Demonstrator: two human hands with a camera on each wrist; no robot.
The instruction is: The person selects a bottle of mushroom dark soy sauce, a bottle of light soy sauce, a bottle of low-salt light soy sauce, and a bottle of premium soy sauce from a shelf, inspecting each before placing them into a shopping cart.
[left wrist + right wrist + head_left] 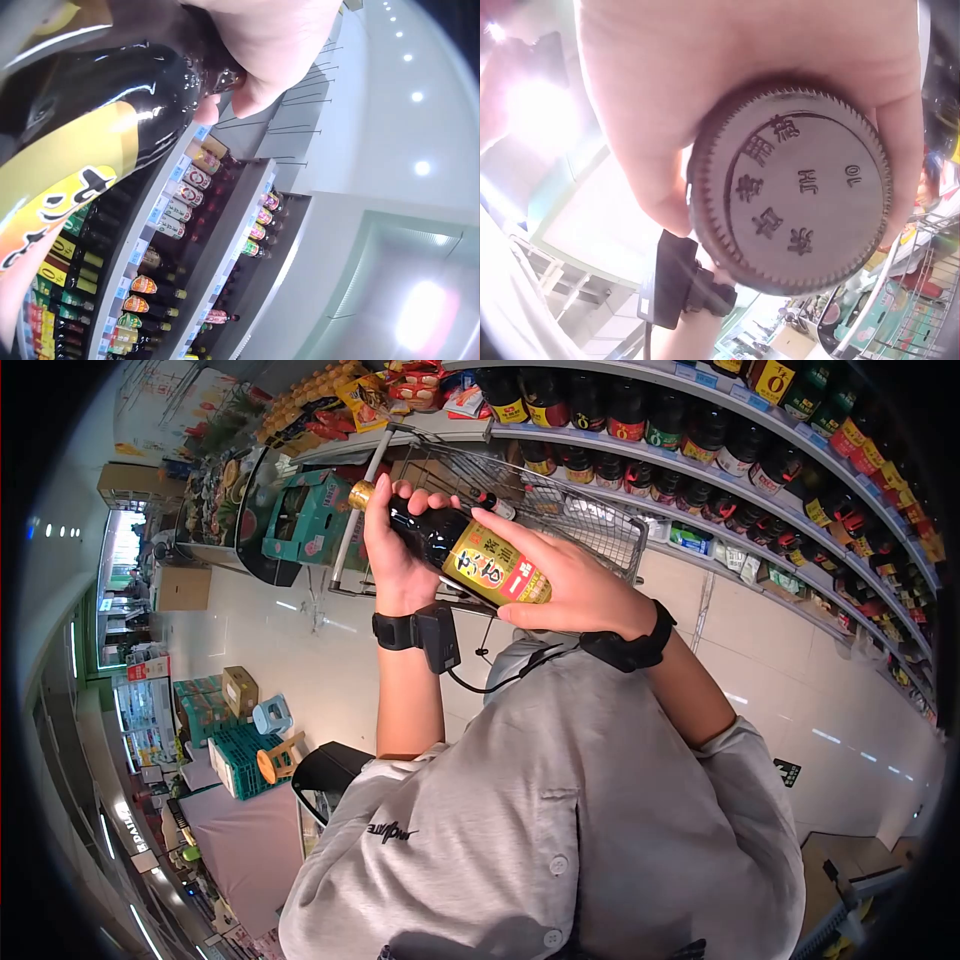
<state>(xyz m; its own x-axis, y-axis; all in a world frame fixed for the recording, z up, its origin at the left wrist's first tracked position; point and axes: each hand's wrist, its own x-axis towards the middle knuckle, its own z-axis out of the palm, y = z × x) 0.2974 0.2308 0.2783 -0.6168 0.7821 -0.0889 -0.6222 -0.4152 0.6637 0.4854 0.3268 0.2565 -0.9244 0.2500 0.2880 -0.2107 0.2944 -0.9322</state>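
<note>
A dark glass soy sauce bottle (pixel 495 567) with a yellow label and gold cap lies tilted between my two hands, label facing up. My left hand (pixel 402 555) holds it at the neck and shoulder, thumb beside the cap. At the lower end, my right hand (pixel 585 582) grips the body, thumb and fingers on opposite sides. The left wrist view shows the dark shoulder of the bottle (pixel 161 90) close up, with fingers at its neck. Embossed characters ring the round base of the bottle (pixel 802 195) in the right wrist view.
A wire shopping cart (pixel 600 525) stands just beyond the bottle, with another dark bottle (pixel 498 508) inside. Shelves (pixel 800 505) packed with sauce bottles curve along the right. Green crates (pixel 245 760), a blue stool (pixel 272 714) and a wooden stool (pixel 280 757) stand to the left.
</note>
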